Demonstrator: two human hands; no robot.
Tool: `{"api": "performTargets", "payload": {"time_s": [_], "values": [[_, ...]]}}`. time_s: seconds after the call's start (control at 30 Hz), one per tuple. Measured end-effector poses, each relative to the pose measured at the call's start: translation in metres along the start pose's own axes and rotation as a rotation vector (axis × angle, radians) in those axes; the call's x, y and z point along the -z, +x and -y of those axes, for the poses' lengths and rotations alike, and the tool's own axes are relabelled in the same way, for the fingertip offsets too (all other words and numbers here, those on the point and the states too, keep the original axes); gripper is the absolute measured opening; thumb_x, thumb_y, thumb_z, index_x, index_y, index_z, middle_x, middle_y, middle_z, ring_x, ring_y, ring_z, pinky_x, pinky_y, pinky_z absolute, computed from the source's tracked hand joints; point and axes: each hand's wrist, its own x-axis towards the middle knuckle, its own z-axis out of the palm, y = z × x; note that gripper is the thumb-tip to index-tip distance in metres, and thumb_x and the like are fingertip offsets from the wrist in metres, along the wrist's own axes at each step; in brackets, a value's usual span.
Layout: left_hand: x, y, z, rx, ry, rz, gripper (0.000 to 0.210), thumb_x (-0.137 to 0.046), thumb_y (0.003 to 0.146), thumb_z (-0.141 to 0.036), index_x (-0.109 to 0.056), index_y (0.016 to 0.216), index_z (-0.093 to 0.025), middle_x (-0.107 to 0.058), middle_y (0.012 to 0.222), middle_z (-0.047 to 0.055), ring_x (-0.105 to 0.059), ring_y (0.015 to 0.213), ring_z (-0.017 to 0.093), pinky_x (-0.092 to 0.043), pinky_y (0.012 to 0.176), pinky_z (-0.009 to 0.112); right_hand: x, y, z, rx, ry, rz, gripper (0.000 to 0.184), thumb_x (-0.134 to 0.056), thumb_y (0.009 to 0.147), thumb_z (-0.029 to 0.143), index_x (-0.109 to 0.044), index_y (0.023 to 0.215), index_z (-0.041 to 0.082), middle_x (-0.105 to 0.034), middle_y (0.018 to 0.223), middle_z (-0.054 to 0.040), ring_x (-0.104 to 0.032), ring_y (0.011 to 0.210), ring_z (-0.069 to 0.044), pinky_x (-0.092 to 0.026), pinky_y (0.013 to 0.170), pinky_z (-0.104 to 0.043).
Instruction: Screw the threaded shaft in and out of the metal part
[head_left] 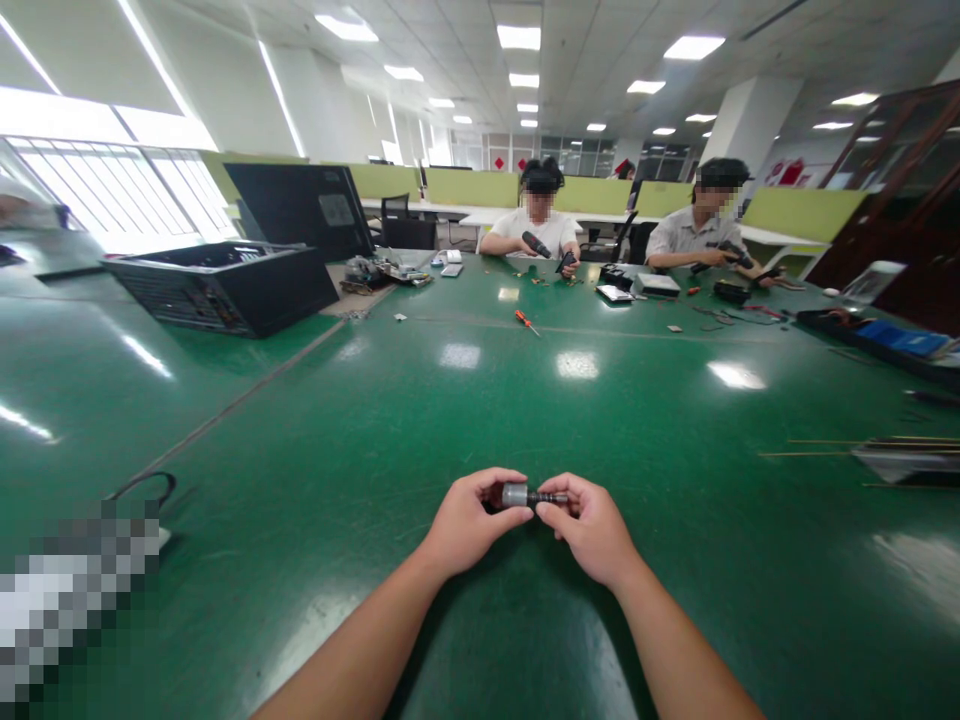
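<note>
Green and glossy, the bench (322, 430) stretches out before you, running from your forearms to the far side, with ceiling lights mirrored across its top. Facing you beyond its far edge sit two people: one in a white top (536, 230) near the middle with a dark handheld tool (536, 243), the other in a pale shirt (675, 242) farther right, with a dark object in hand that you cannot make out clearly. Far to your left lies an opened black computer case (277, 295), and behind it a broad black panel (300, 205) stands tilted. On your far right is a black tray (870, 340) with something blue (900, 337) inside. A metal-grey box (656, 286) rests on the far part, right of centre.

Your left hand (472, 515) and right hand (589, 525) meet at the near centre, thumbs and fingers drawn narrow. Well beyond them lies an orange-handled screwdriver (525, 320), its shaft pointing toward you and slightly right.

Smallest is the metal part (515, 495) between your hands, held roughly level: your left hand grips its grey cylindrical body, while your right hand pinches the dark, ringed shaft (546, 498) that projects to the right.
</note>
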Motion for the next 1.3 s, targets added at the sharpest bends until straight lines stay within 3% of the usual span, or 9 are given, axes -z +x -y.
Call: {"api": "performTargets", "payload": {"time_s": [1.3], "values": [[0.0017, 0.0019, 0.0032, 0.040, -0.041, -0.010, 0.040, -0.079, 0.069, -0.028, -0.069, 0.105, -0.015, -0.073, 0.091, 0.006, -0.066, 0.079, 0.019, -0.050, 0.075, 0.031, -0.0016, -0.0005, 0.0095, -0.047, 0.084, -0.032, 0.022, -0.063, 0.082, 0.033, -0.064, 0.092, 0.013, -0.061, 0.065, -0.0004, -0.051, 0.050, -0.010, -0.040, 0.048, -0.022]]}}
